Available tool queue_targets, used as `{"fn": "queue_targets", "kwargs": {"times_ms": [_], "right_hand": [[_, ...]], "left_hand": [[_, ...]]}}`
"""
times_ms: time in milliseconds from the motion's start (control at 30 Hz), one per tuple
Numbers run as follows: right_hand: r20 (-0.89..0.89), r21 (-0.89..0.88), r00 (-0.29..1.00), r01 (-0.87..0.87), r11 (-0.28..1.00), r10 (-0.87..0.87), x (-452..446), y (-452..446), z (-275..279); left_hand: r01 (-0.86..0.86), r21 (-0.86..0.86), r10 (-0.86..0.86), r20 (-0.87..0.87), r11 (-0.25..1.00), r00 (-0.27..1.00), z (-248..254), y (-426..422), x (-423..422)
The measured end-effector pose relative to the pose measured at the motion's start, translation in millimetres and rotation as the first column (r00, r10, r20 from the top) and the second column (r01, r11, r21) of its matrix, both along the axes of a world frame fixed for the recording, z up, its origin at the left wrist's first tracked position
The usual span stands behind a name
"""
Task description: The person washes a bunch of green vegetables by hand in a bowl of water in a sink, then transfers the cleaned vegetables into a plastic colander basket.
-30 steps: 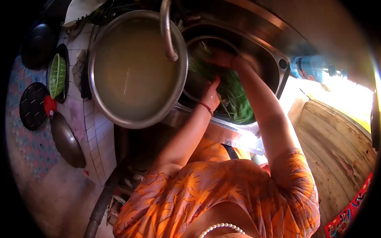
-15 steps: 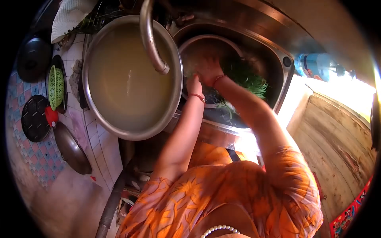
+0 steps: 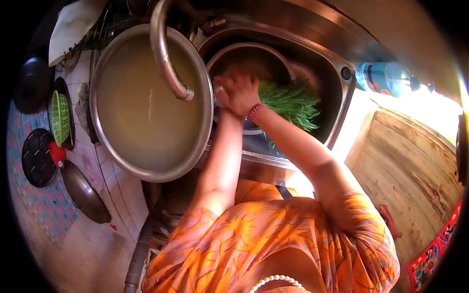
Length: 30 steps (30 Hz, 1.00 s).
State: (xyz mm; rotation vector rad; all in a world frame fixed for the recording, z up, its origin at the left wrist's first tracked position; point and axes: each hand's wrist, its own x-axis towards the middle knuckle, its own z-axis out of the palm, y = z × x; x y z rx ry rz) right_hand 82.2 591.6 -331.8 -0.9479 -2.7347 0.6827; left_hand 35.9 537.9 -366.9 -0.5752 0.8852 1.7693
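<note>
A loose heap of narrow, bright green leaves (image 3: 288, 105) fans across the right side of a metal bowl (image 3: 283, 57) inside the sink (image 3: 340, 105), thin blades overlapping toward feathery tips. Beside it, above the bowl, the right hand (image 3: 243, 95) overlaps the left hand (image 3: 221, 94); whether either grips anything, I cannot tell.

Right hand (image 3: 244, 94) across left hand (image 3: 221, 93) | bowl (image 3: 259, 57) in sink (image 3: 338, 105) | greens (image 3: 291, 106) beside wrists | tap (image 3: 163, 61) over cloudy-water tub (image 3: 95, 110)
</note>
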Motion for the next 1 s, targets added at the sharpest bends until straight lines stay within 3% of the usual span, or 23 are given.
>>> {"fn": "queue_targets", "kwargs": {"times_ms": [33, 67, 167, 200, 233, 300, 367, 400, 433, 500, 567, 600, 633, 700, 733, 767, 800, 833, 900, 1000], "right_hand": [[-0.015, 0.005, 0.997, 0.082, 0.997, -0.082, -4, 6, 4], [0.278, -0.44, 0.958, 0.058, 0.896, 0.075, -13, 38, 27], [0.122, -0.124, 0.991, 0.072, 0.99, -0.057, 0, 3, 18], [-0.029, 0.099, 0.999, -0.029, 0.995, 0.032, 16, -19, 27], [0.035, -0.023, 0.999, -0.005, 1.0, 0.006, 16, -11, 26], [0.156, -0.274, 0.987, 0.063, 0.96, -0.02, 6, 10, 20], [0.119, -0.305, 0.993, 0.031, 0.952, 0.005, -4, 19, 11], [0.098, -0.303, 0.995, 0.023, 0.953, 0.007, -7, 27, 8], [-0.046, -0.161, 0.998, 0.039, 0.986, -0.047, -4, -4, 24], [-0.121, -0.131, 0.991, 0.047, 0.99, -0.064, 4, -17, 18], [0.04, -0.15, 0.997, 0.073, 0.986, -0.068, -10, 25, -5], [0.114, -0.161, 0.991, 0.084, 0.983, -0.066, -18, 43, -11], [0.064, -0.199, 0.996, 0.081, 0.977, -0.07, -18, 59, -7], [-0.02, -0.305, 0.998, 0.051, 0.951, -0.06, 4, 75, 5], [0.017, -0.2, 0.998, 0.059, 0.978, -0.057, 20, 66, 7], [0.043, -0.077, 0.997, 0.063, 0.995, -0.059, 35, 57, 8], [0.068, 0.048, 0.995, 0.064, 0.997, -0.068, 39, 53, 8], [0.046, -0.028, 0.999, -0.009, 1.0, 0.01, 35, 54, 7], [-0.006, -0.181, 0.988, -0.155, 0.971, 0.157, 31, 56, -1], [0.087, 0.056, 0.996, 0.01, 0.998, -0.015, 34, 31, -24]], "left_hand": [[-0.103, 0.062, 0.096, 0.112, 0.993, 0.989, 27, 7, 8], [-0.135, 0.088, 0.123, 0.122, 0.987, 0.985, 44, 9, 12], [-0.011, 0.303, 0.033, -0.066, 0.953, 0.997, 17, -6, -1], [-0.108, 0.544, 0.034, 0.145, 0.832, 0.989, 2, -17, -4], [-0.277, 0.582, 0.181, 0.218, 0.765, 0.959, 12, -17, 14], [-0.053, 0.206, 0.05, 0.022, 0.977, 0.999, 27, -3, 10], [-0.088, 0.306, 0.072, 0.061, 0.948, 0.995, 49, 2, 15], [-0.106, 0.279, 0.095, 0.051, 0.954, 0.994, 43, 1, 7], [-0.131, 0.258, 0.122, 0.049, 0.957, 0.991, 35, -2, -2], [-0.113, 0.262, 0.093, 0.086, 0.958, 0.992, 29, -9, -5], [-0.013, 0.326, -0.029, 0.124, 0.945, 0.992, 37, -17, -5], [0.008, 0.071, -0.01, 0.033, 0.997, 0.999, 63, -17, -2], [0.002, -0.115, -0.007, -0.043, 0.993, 0.999, 53, -17, -4], [-0.07, -0.493, -0.02, -0.176, 0.867, 0.984, 15, -45, 1], [0.08, -0.573, -0.152, -0.079, 0.816, 0.985, 3, -55, 1], [0.072, -0.692, -0.202, -0.108, 0.718, 0.973, 2, -44, 12], [0.134, -0.666, -0.306, -0.148, 0.734, 0.941, -26, -35, 25], [0.201, -0.643, -0.404, -0.184, 0.739, 0.896, -31, -25, 31], [0.152, -0.782, -0.486, -0.211, 0.604, 0.848, -44, -19, 25], [0.07, -0.937, -0.631, -0.175, 0.344, 0.756, -6, -1, 24]]}}
